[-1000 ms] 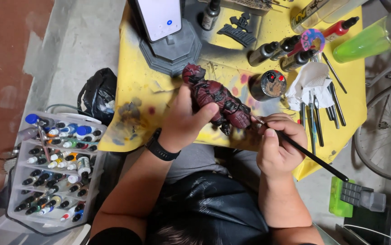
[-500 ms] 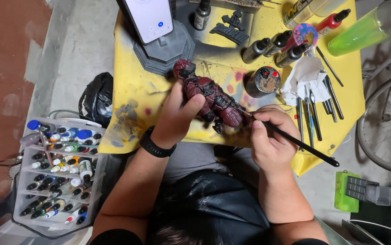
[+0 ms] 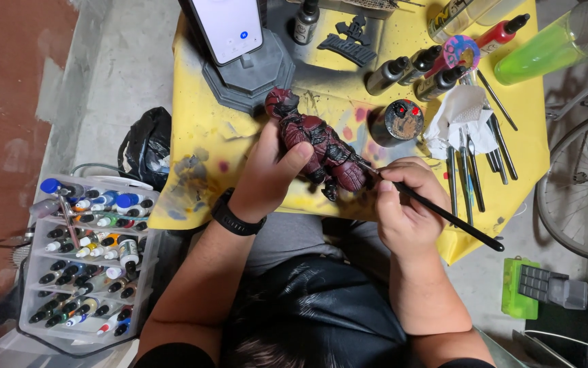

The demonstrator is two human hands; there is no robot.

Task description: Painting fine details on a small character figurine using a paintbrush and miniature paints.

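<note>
Left hand (image 3: 266,174) clamps the dark red figure (image 3: 318,143), right hand (image 3: 403,204) pinches the brush (image 3: 444,215) at it — one wobble could smear paint.

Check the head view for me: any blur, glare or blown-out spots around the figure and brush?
Head view: sharp overall, no motion blur on the left hand, right hand, red figure or black brush. The phone screen is blown out to near white. Lighting is even, with soft shadows on the yellow table cover. The bicycle wheel near the frame edge looks slightly stretched.
</note>
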